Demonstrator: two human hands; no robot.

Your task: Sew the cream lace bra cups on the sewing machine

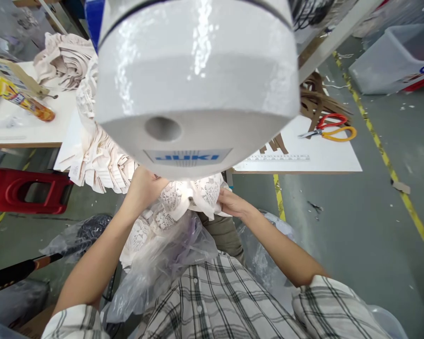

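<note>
White lace-and-fabric garment piece (207,190) partly under glossy white rounded sewing-machine head (201,89), long axis left-to-right, loose ends pointing down; right grip (233,204) pinching its right edge, left grip (145,187) partly hidden, closure unclear.

You cannot see what lies directly under the machine (198,89), whose top runs out of view. It hides some fingertips of your left hand (144,188); the lace (209,190) partly covers those of your right hand (235,205). The edges crop your shirt (215,296), the red stool (3,188) and the bin (378,66). The ruler's (286,158) marks blur.
</note>
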